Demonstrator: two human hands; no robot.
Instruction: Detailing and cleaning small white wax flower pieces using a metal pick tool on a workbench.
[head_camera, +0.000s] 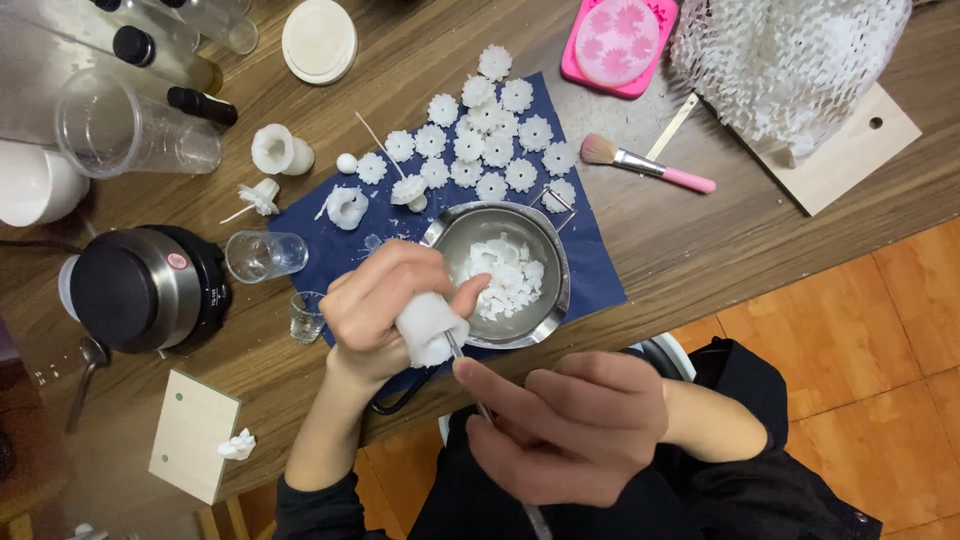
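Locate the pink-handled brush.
Head view, upper right of centre: the pink-handled brush lies on the wooden table, right of the blue mat, below the pink mould.

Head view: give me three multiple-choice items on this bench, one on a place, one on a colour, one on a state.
1. Where does the metal bowl sit?
A. on the dark blue cloth
B. on the floor
C. on the pink tray

2. What colour is the handle of the brush?
A. green
B. pink
C. black

3. What is the left hand doing?
A. lying flat and empty
B. holding a glass
C. closed on a white lump

Answers:
1. A, the bowl rests on the blue cloth near the table's front edge.
2. B, the handle beyond the metal band is pink.
3. C, the fingers wrap the white lump while the right hand holds a thin metal tool to it.
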